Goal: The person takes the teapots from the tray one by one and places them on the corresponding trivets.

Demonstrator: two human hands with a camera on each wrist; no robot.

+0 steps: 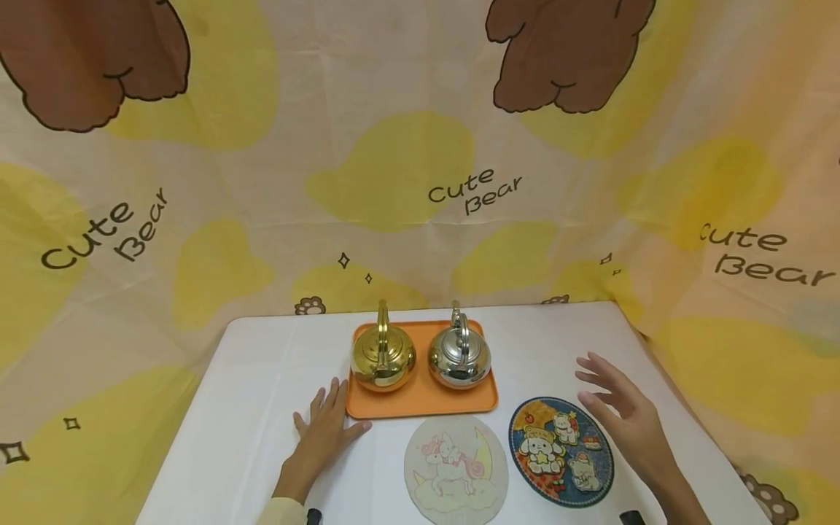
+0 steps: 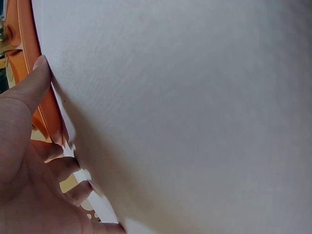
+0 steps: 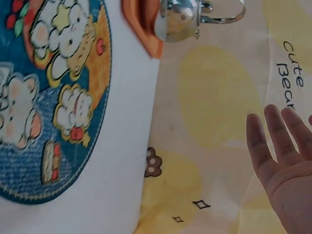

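An orange tray [image 1: 420, 405] lies toward the back of the white table. On it a gold teapot [image 1: 383, 359] stands at the left and a silver teapot [image 1: 461, 357] at the right, both with raised handles. My left hand [image 1: 323, 430] rests at the tray's front left corner, fingers spread; in the left wrist view its thumb [image 2: 36, 80] lies against the orange rim. My right hand [image 1: 623, 419] is raised over the table's right side, fingers loosely bent and holding nothing. Nearest to it is a round blue mat [image 1: 563, 496] with cartoon animals.
A pale round mat [image 1: 456, 459] with a pink unicorn drawing lies in front of the tray, left of the blue mat. Behind the white table [image 1: 262, 364] hangs a yellow and beige cloth [image 1: 394, 182] printed with bears and lettering.
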